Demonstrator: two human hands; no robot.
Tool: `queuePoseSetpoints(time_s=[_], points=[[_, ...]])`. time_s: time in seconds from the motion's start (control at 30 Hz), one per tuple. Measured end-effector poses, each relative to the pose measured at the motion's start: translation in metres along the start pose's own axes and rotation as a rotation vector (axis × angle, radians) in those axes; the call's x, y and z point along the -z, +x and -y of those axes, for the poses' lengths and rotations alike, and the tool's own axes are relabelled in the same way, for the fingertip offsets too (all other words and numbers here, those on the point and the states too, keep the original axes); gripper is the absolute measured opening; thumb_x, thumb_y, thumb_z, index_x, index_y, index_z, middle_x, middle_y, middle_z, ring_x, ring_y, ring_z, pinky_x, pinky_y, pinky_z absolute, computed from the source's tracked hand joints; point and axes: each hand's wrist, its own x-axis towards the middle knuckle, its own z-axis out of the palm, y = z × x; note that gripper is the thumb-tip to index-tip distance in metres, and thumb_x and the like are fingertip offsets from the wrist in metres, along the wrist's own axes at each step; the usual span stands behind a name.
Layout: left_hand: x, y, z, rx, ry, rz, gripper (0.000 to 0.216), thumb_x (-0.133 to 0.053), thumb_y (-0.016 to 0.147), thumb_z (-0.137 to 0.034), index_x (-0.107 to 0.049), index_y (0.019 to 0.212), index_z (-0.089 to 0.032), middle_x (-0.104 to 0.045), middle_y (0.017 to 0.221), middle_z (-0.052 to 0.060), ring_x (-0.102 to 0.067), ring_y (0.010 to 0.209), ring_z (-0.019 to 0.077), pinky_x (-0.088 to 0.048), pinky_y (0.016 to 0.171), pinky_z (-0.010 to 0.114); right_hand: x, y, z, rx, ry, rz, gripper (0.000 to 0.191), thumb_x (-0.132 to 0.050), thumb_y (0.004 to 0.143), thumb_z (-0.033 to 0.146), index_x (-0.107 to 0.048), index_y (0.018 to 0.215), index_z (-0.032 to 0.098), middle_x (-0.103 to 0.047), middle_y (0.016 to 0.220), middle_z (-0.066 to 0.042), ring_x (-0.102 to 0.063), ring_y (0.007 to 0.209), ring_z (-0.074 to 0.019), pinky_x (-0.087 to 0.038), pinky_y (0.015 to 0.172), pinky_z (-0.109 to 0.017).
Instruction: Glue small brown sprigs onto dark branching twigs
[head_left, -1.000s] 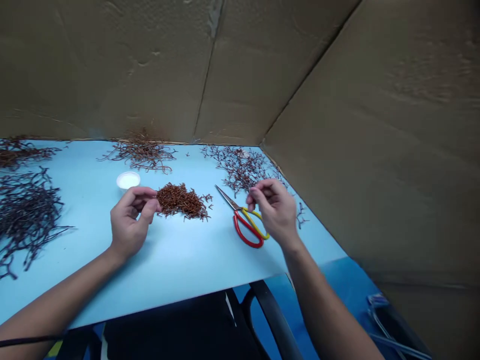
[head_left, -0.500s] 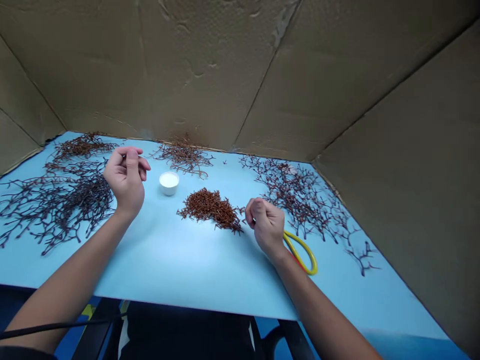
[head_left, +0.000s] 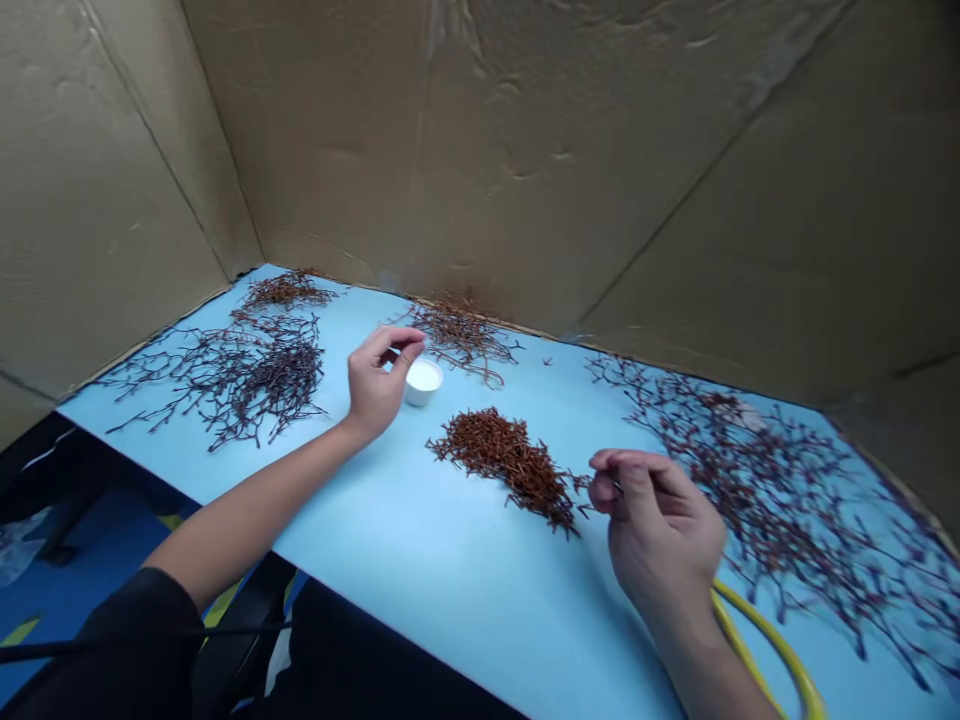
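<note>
Right hand (head_left: pixel 656 530) is pinching closed, hovering with the brown twig-fragment pile (head_left: pixel 502 465) at 9 o'clock, long axis slanting toward it; left hand (head_left: pixel 379 385) is curling loosely beside the white cup (head_left: pixel 425 380).

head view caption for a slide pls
Left hand beside a white cup, right hand by a pile of cut twigs on a blue table
</note>
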Motion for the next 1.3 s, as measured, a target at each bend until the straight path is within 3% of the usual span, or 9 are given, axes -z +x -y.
queuePoseSetpoints(time_s=[0.23, 0.33, 0.43, 0.63, 0.77, 0.83, 1.03, 1.2, 1.3], points=[[-0.002, -0.010, -0.003, 0.064, -0.045, 0.028, 0.053, -0.057, 0.103, -0.066, -0.067, 0.081, -0.020, -0.057, 0.065, 0.000, -0.049, 0.058, 0.0129, -0.037, 0.056, 0.028, -0.006, 0.000, 0.005, 0.039, 0.040, 0.019, 0.065, -0.071, 0.093, 0.071, -0.048, 0.057, 0.023, -0.042, 0.050, 0.004, -0.038, 0.046, -0.0111, -0.028, 0.042, -0.026], [-0.002, -0.010, -0.003, 0.082, -0.052, 0.007, 0.064, -0.047, 0.106, -0.070, -0.051, 0.065, -0.021, -0.043, 0.055, -0.003, -0.039, 0.051, 0.0115, -0.030, 0.052, 0.029, -0.005, 0.001, 0.004, -0.001, 0.025, -0.005, 0.059, -0.080, 0.088, 0.068, -0.054, 0.061, 0.022, -0.050, 0.054, 0.002, -0.042, 0.047, -0.0111, -0.030, 0.041, -0.025], [-0.001, -0.010, -0.002, 0.060, -0.043, -0.008, 0.071, -0.047, 0.103, -0.074, -0.042, 0.056, -0.021, -0.040, 0.052, -0.003, -0.037, 0.050, 0.0114, -0.029, 0.052, 0.030, -0.005, 0.000, 0.001, -0.054, 0.015, -0.076, 0.046, -0.092, 0.075, 0.060, -0.068, 0.081, 0.022, -0.060, 0.064, 0.002, -0.050, 0.050, -0.0119, -0.035, 0.040, -0.024], [0.006, 0.002, -0.003, -0.046, 0.000, 0.028, 0.063, -0.051, 0.106, -0.067, -0.046, 0.063, -0.021, -0.044, 0.058, -0.001, -0.042, 0.054, 0.0122, -0.035, 0.054, 0.030, -0.007, -0.004, -0.007, -0.001, -0.109, -0.125, 0.042, -0.093, 0.075, 0.050, -0.077, 0.099, 0.020, -0.073, 0.089, -0.004, -0.066, 0.070, -0.0155, -0.053, 0.056, -0.027], [0.035, 0.044, -0.001, -0.113, 0.083, 0.016, 0.022, -0.057, 0.108, -0.048, -0.058, 0.107, -0.025, -0.061, 0.087, 0.002, -0.054, 0.066, 0.0139, -0.043, 0.058, 0.028, -0.009, -0.006, -0.009, 0.052, -0.176, -0.157, 0.043, -0.094, 0.074, 0.045, -0.076, 0.105, 0.022, -0.076, 0.102, -0.005, -0.073, 0.095, -0.0213, -0.061, 0.082, -0.036], [0.059, 0.071, 0.001, -0.118, 0.177, 0.055, 0.021, -0.060, 0.105, -0.031, -0.056, 0.125, -0.026, -0.065, 0.091, 0.003, -0.058, 0.069, 0.0154, -0.046, 0.061, 0.029, -0.011, -0.008, -0.007, 0.043, -0.193, -0.159, 0.045, -0.093, 0.073, 0.046, -0.075, 0.106, 0.022, -0.076, 0.104, -0.006, -0.073, 0.097, -0.0231, -0.061, 0.089, -0.041], [0.129, 0.123, 0.009, -0.108, 0.577, 0.258, 0.019, -0.057, 0.098, -0.012, -0.070, 0.109, -0.020, -0.062, 0.074, 0.001, -0.057, 0.070, 0.0183, -0.041, 0.071, 0.031, -0.012, -0.026, 0.009, 0.060, -0.257, -0.092, 0.029, -0.085, 0.081, 0.041, -0.076, 0.103, 0.025, -0.076, 0.101, -0.006, -0.074, 0.094, -0.0237, -0.062, 0.091, -0.041], [0.147, 0.133, 0.033, -0.040, 0.843, 0.425, 0.019, -0.059, 0.100, -0.019, -0.074, 0.111, -0.021, -0.060, 0.066, -0.002, -0.055, 0.064, 0.0194, -0.039, 0.071, 0.030, -0.008, -0.043, 0.006, 0.120, -0.311, 0.082, 0.015, -0.077, 0.092, 0.037, -0.076, 0.104, 0.028, -0.074, 0.100, -0.006, -0.073, 0.093, -0.0237, -0.063, 0.088, -0.039], [0.155, 0.139, 0.044, 0.020, 0.960, 0.477, 0.017, -0.063, 0.102, -0.030, -0.075, 0.111, -0.022, -0.069, 0.075, 0.001, -0.065, 0.075, 0.0225, -0.046, 0.077, 0.031, -0.002, -0.047, -0.006, 0.202, -0.356, 0.157, 0.010, -0.074, 0.095, 0.031, -0.075, 0.105, 0.029, -0.073, 0.105, -0.005, -0.071, 0.099, -0.0239, -0.058, 0.096, -0.040]])
